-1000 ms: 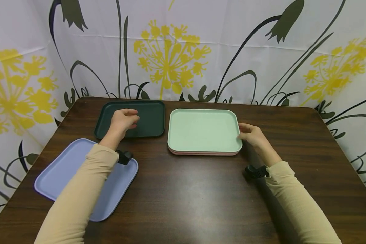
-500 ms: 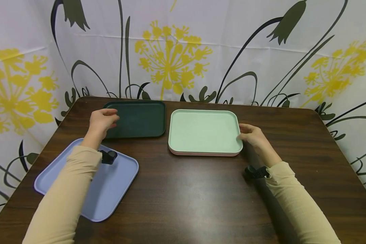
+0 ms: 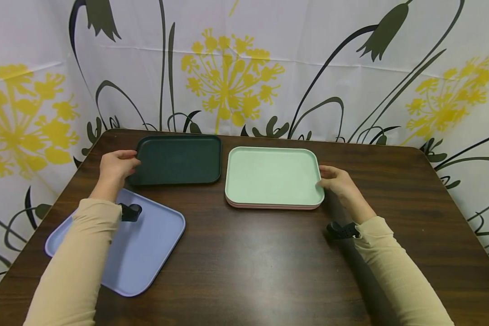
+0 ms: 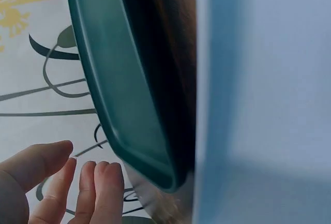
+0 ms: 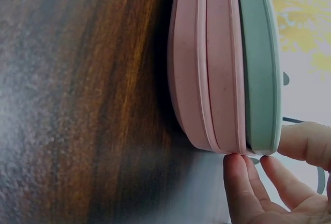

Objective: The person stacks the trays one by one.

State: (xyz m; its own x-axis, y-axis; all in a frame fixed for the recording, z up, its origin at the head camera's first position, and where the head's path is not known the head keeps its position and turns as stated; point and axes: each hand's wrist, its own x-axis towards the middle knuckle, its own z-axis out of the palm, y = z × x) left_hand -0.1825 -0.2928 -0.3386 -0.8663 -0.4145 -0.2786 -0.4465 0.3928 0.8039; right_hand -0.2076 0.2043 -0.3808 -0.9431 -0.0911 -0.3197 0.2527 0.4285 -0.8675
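In the head view, my left hand is just off the left end of a dark green tray. Its fingers are loosely bent and hold nothing; in the left wrist view the fingertips lie near the corner of the green tray. My right hand touches the right end of a stack with a mint green tray on top. In the right wrist view two pink trays lie beneath the mint one. The right thumb is at the mint rim, with other fingertips against the end of the stack.
A lilac tray lies at an angle on the left of the brown wooden table, partly under my left forearm. A white curtain with yellow and dark plant prints hangs behind the table.
My left hand has moved left, from above the dark green tray to its left end. My right hand has stayed at the stack. The trays look unmoved.
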